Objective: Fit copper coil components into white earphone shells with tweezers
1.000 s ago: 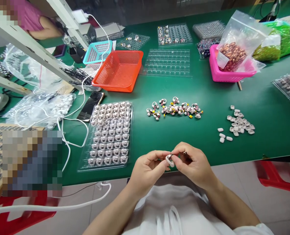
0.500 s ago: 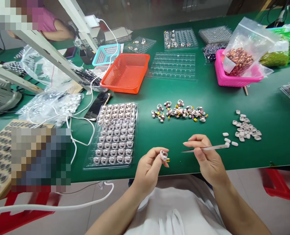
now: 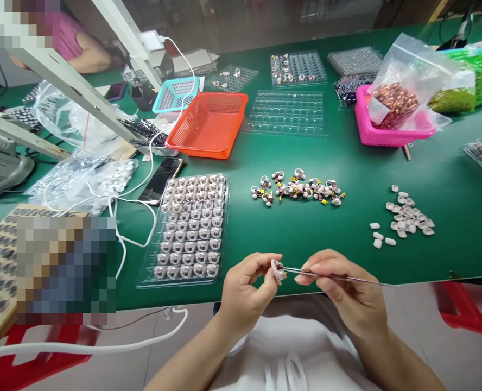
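Between thumb and fingers, my left hand (image 3: 247,290) pinches a small white ring-shaped part (image 3: 278,270) with a bit of yellow on it. My right hand (image 3: 347,285) is closed around thin metal tweezers (image 3: 338,277), whose tips touch the dark inside of that part. Beyond the hands lies a pile of similar white parts (image 3: 298,188) with yellow tabs. Small white caps (image 3: 412,213) are scattered to the right. At the left, a clear tray (image 3: 143,277) holds rows of the ring-shaped parts.
An orange basket (image 3: 208,146), a blue basket (image 3: 176,95) and a pink basket (image 3: 387,136) with a bag of copper-coloured pieces stand farther back. A phone (image 3: 162,180) and white cables (image 3: 122,239) lie left. A person's arm (image 3: 90,53) shows at the back left.
My right hand has moved left and down, turning the tweezers so their tips meet the part in my left hand. My left hand has shifted slightly lower.
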A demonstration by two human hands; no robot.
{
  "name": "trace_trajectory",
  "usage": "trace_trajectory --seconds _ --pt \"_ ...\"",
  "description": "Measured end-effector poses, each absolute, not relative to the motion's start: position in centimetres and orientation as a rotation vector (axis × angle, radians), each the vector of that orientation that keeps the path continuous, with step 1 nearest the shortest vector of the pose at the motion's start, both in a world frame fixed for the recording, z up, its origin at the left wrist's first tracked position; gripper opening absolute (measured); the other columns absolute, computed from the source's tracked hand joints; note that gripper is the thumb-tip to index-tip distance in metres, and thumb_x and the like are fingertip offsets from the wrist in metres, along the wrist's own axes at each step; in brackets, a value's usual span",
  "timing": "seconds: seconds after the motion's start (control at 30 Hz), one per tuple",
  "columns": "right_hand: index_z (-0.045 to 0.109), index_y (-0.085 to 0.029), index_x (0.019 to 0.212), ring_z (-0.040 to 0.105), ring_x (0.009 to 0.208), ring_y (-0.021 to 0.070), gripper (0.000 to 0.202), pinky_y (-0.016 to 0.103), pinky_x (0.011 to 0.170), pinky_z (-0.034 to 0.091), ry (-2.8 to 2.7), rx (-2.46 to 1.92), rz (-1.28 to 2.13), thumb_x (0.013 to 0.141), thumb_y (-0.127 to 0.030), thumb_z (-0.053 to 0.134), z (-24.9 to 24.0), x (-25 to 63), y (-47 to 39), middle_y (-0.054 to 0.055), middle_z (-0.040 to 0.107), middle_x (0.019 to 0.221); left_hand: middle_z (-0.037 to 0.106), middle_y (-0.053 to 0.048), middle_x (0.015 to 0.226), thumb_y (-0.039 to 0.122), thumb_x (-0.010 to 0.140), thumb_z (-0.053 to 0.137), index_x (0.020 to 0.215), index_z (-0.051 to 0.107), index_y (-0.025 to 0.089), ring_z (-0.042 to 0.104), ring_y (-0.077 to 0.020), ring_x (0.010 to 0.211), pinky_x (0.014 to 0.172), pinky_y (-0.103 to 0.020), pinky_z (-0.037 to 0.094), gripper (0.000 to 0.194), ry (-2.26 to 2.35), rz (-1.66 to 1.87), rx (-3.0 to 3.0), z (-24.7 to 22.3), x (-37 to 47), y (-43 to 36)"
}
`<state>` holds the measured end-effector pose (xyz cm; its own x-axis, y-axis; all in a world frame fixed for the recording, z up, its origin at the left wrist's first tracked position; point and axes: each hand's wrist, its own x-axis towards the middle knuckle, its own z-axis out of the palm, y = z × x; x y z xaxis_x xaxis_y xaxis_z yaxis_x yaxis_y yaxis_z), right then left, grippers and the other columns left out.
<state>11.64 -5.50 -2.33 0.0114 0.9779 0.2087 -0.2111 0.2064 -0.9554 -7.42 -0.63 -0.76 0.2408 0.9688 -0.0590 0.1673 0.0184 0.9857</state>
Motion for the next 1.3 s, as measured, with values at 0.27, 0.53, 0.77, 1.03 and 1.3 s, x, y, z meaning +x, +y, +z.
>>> trace_trajectory --seconds 0.27,0.53,0.77,1.03,1.3 --pt "0.072 -0.029 0.114 0.073 0.087 0.0210 0.026 0.037 0.075 0.067 -1.141 -0.891 1.174 0.096 -0.014 0.059 -2.8 11.2 -5.1 0.008 0.069 0.103 0.071 -0.006 0.080 0.011 0.085 0.058 0.097 0.074 0.014 0.068 -0.0135 0.063 0.061 -0.022 0.058 0.020 1.130 0.942 1.450 -1.0 -7.5 -0.9" --pt "0.074 -0.029 0.111 0.071 0.094 0.0226 0.025 0.037 0.076 0.065 -1.065 -0.841 1.205 0.095 -0.015 0.061 -2.9 10.6 -4.6 0.007 0.072 0.100 0.070 -0.005 0.078 0.009 0.085 0.058 0.097 0.074 0.014 0.069 -0.0134 0.063 0.060 -0.021 0.057 0.021 1.148 0.934 1.497 -0.9 -7.7 -0.7" --pt "0.076 -0.027 0.109 0.072 0.087 0.0209 0.020 0.034 0.074 0.063 -1.028 -0.755 1.280 0.096 -0.018 0.063 -3.8 10.9 -4.0 0.007 0.076 0.097 0.069 -0.004 0.076 0.010 0.086 0.054 0.095 0.073 0.013 0.067 -0.0123 0.060 0.054 -0.020 0.053 0.020 1.124 0.894 1.506 -0.5 -7.9 -0.6" --pt "0.076 -0.026 0.108 0.070 0.090 0.0208 0.021 0.033 0.075 0.062 -1.046 -0.708 1.266 0.095 -0.015 0.063 -3.8 11.0 -3.7 0.007 0.076 0.097 0.071 -0.004 0.074 0.004 0.085 0.055 0.097 0.073 0.011 0.065 -0.0124 0.066 0.063 -0.021 0.053 0.023 1.072 0.967 1.818 -0.3 -7.9 -0.4" --pt "0.075 -0.025 0.112 0.073 0.088 0.0224 0.025 0.036 0.074 0.062 -1.186 -0.644 1.207 0.094 -0.012 0.064 -4.6 11.6 -4.0 0.009 0.074 0.104 0.073 -0.007 0.076 0.009 0.086 0.056 0.093 0.074 0.012 0.067 -0.0143 0.067 0.062 -0.022 0.054 0.020 1.089 0.854 1.638 -0.3 -7.9 -0.3"
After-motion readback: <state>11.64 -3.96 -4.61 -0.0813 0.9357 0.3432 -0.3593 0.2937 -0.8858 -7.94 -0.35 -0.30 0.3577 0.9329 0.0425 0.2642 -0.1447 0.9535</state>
